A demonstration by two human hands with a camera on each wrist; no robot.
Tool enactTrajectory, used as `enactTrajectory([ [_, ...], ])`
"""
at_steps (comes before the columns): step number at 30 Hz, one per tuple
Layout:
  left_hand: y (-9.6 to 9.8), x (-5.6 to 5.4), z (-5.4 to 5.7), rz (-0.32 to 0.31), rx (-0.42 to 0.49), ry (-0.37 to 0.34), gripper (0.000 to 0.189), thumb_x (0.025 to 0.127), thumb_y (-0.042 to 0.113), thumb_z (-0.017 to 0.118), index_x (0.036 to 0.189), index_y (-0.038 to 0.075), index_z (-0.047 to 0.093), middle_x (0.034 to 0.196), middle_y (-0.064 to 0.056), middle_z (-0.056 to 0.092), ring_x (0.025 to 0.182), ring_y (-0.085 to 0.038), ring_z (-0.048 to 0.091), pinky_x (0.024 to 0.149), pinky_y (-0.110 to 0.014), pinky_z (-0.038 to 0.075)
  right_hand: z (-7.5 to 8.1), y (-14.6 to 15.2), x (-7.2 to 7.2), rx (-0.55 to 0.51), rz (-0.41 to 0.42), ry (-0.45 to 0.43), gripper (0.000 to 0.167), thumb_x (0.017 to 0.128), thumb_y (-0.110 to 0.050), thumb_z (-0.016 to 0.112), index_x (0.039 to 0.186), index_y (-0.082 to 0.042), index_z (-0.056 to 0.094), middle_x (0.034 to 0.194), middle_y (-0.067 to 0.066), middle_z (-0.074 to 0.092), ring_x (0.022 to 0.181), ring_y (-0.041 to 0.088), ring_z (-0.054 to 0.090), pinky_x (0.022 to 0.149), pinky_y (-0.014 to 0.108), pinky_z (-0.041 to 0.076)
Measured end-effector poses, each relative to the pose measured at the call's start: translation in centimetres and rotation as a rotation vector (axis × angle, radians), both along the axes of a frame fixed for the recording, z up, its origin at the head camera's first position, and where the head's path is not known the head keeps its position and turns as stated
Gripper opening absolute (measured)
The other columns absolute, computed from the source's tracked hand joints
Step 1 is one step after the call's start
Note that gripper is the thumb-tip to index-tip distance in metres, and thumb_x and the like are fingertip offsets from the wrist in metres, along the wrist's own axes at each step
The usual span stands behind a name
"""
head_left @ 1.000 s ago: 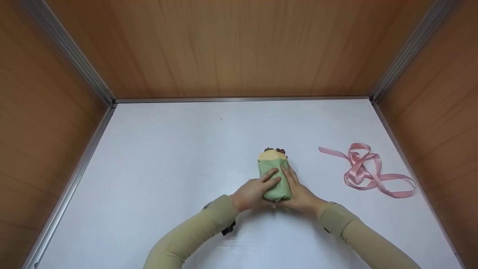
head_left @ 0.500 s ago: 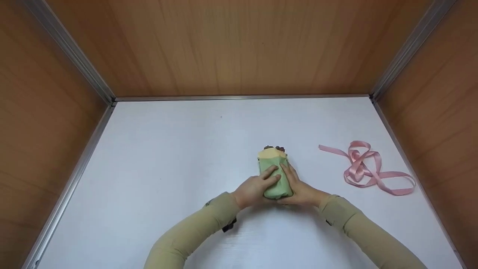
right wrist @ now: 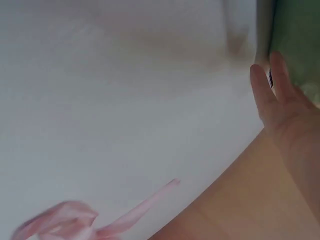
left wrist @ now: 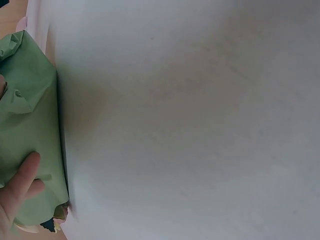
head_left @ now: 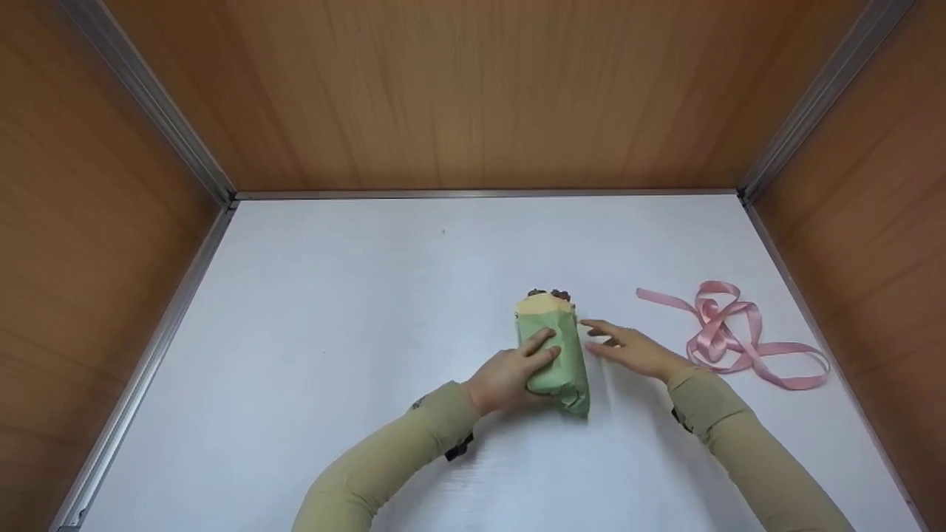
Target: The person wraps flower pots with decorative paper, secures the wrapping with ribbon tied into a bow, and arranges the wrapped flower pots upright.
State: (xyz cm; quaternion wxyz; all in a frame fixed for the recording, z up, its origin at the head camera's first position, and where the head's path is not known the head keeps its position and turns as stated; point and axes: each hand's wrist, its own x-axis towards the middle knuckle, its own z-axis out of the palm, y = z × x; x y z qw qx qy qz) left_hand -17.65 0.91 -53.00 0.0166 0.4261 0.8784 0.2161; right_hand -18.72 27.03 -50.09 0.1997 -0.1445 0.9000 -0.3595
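Observation:
A small bouquet wrapped in green and pale yellow paper (head_left: 573, 351) lies right of centre on the white table. Reddish-brown flower heads (head_left: 560, 295) peek out at its far end. My left hand (head_left: 508, 378) grips the wrap from the left, two fingers lying over the front of the paper. Beneath them, the near end of the paper hangs out in a crumpled flap (head_left: 575, 403). My right hand (head_left: 634, 352) is just right of the bouquet, holding nothing, fingers spread and pointing at it. In the left wrist view the green wrap (left wrist: 35, 125) shows creases and folds.
A pink satin ribbon (head_left: 711, 340) lies in loose loops on the right side of the table (head_left: 332, 310), with one end (head_left: 658, 298) stretching left. Wooden panels (head_left: 473, 96) with metal edging enclose the table at the back and both sides.
My right hand has let go of the bouquet and moved off to the right. The near end of the paper has sprung out into a flap. My left hand keeps its grip.

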Motion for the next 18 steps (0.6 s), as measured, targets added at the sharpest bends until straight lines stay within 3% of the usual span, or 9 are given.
enactTrajectory([
  [3, 0.0, 0.0, 0.0, 0.003, 0.004, -0.022, 0.074, 0.08, 0.036, 0.075, 0.142, 0.014, 0.042, 0.153, -0.014, 0.029, 0.098, -0.028, 0.066, 0.087, -0.031, 0.052, -0.2, 2.4, -1.3, 0.105, -0.123, 0.153, 0.051, 0.096, -0.032, 0.054, 0.131, 0.005, 0.05, 0.129, 0.028, 0.053, 0.107, 0.042, 0.058, 0.09, 0.053, 0.046],
  [5, 0.0, 0.0, 0.0, 0.004, 0.004, -0.034, 0.074, 0.08, 0.035, 0.075, 0.142, 0.014, 0.041, 0.154, -0.013, 0.028, 0.098, -0.028, 0.066, 0.087, -0.031, 0.052, -0.3, 3.8, -1.9, 0.164, -0.194, 0.235, 0.047, 0.093, -0.023, 0.058, 0.124, 0.011, 0.052, 0.125, 0.031, 0.054, 0.101, 0.043, 0.059, 0.087, 0.053, 0.047],
  [7, -0.1, 0.0, 0.0, 0.005, 0.003, -0.035, 0.074, 0.08, 0.035, 0.075, 0.142, 0.014, 0.041, 0.153, -0.014, 0.028, 0.098, -0.027, 0.065, 0.087, -0.031, 0.052, -0.4, 5.1, -2.3, 0.216, -0.237, 0.266, 0.047, 0.09, -0.016, 0.06, 0.125, 0.013, 0.05, 0.125, 0.034, 0.051, 0.105, 0.047, 0.055, 0.091, 0.055, 0.045],
  [10, -0.1, 0.1, 0.0, 0.007, 0.005, -0.037, 0.074, 0.08, 0.035, 0.075, 0.142, 0.014, 0.041, 0.153, -0.014, 0.028, 0.097, -0.028, 0.066, 0.087, -0.031, 0.052, -0.6, 6.5, -2.5, 0.326, -0.261, 0.249, 0.053, 0.088, -0.014, 0.06, 0.13, 0.015, 0.043, 0.132, 0.036, 0.043, 0.116, 0.052, 0.047, 0.099, 0.058, 0.038],
  [13, -0.2, 0.1, 0.0, 0.006, 0.012, -0.031, 0.073, 0.081, 0.035, 0.075, 0.142, 0.014, 0.041, 0.153, -0.014, 0.029, 0.095, -0.027, 0.066, 0.086, -0.031, 0.052, -0.8, 7.6, -2.4, 0.435, -0.268, 0.173, 0.062, 0.087, -0.015, 0.061, 0.136, 0.015, 0.035, 0.138, 0.037, 0.035, 0.124, 0.054, 0.037, 0.103, 0.062, 0.031],
  [18, -0.3, 0.1, 0.0, 0.002, 0.015, -0.018, 0.072, 0.081, 0.035, 0.074, 0.142, 0.014, 0.041, 0.153, -0.014, 0.029, 0.094, -0.027, 0.066, 0.086, -0.031, 0.052, -1.8, 8.9, -2.2, 0.501, -0.269, 0.147, 0.066, 0.084, -0.011, 0.061, 0.136, 0.017, 0.031, 0.136, 0.04, 0.035, 0.124, 0.055, 0.034, 0.102, 0.064, 0.029],
])
